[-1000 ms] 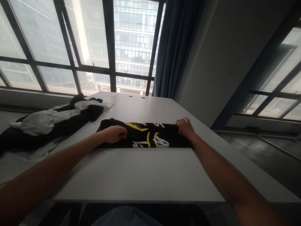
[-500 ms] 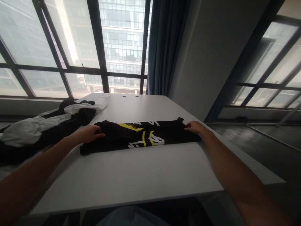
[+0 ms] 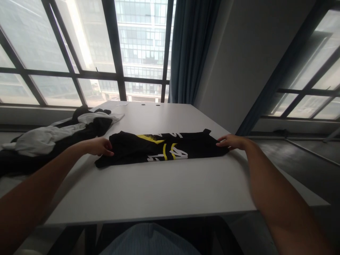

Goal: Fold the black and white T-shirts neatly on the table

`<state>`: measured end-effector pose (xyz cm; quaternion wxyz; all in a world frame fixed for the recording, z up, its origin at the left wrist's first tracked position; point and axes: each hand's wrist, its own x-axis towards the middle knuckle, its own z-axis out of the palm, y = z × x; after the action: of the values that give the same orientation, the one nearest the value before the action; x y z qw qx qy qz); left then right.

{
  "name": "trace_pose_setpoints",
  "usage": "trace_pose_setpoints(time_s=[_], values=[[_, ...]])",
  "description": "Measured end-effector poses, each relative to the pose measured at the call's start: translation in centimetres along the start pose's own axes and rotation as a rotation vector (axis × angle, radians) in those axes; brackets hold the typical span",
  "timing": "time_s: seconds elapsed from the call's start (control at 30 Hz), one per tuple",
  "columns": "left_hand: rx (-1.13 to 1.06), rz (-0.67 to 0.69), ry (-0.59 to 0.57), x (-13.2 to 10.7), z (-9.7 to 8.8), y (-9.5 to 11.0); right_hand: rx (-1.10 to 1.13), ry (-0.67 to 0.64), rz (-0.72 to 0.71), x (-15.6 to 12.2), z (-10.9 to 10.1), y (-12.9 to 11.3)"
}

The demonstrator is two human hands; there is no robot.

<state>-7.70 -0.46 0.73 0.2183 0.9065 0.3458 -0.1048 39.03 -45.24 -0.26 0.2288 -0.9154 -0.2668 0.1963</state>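
A black T-shirt (image 3: 135,150) with yellow and white print lies folded into a long flat strip across the white table. My left hand (image 3: 99,146) is at its left end, thumb and fingers pinched on the edge. At the opposite end, my right hand (image 3: 232,141) has its thumb and fingertips closed on the cloth's right edge. A small corner of fabric sticks up along the far edge near the right end. Between the two hands the strip rests on the tabletop, slightly rumpled toward the left.
A loose heap of black and white clothes (image 3: 57,136) lies on the left. The white table (image 3: 159,191) stretches away toward the windows, with two dark round spots at its far end. A blue curtain (image 3: 192,53) and a grey pillar (image 3: 239,63) stand behind it.
Both hands have shifted slightly outward along the ends of the T-shirt, left hand to the left and right hand to the right. The view has tilted slightly downward.
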Motion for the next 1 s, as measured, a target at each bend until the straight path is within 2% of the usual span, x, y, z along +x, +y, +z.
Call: trace_pose_setpoints(time_s=[0.13,0.23,0.47,0.7,0.8,0.97,1.0], values=[[0.047,0.093,0.065,-0.7,-0.1,-0.4,0.087,-0.05,0.071,-0.2,-0.1,0.5],[0.086,0.08,0.071,-0.9,-0.1,-0.4,0.108,-0.063,0.079,-0.1,0.1,0.9],[0.083,0.074,0.012,-1.2,0.7,1.0,0.275,-0.131,0.038,0.3,0.3,2.2],[0.03,0.079,-0.015,-1.4,0.9,0.8,0.36,-0.159,0.007,0.1,0.2,2.5],[-0.008,0.094,-0.026,-1.2,1.0,0.6,0.359,-0.182,-0.032,-0.4,0.2,2.2],[-0.125,0.195,-0.07,-1.2,0.5,0.0,0.261,-0.233,-0.104,-0.8,0.2,1.9],[-0.141,0.202,-0.047,-1.3,0.3,-0.2,0.24,-0.23,-0.114,-0.8,0.2,1.9]])
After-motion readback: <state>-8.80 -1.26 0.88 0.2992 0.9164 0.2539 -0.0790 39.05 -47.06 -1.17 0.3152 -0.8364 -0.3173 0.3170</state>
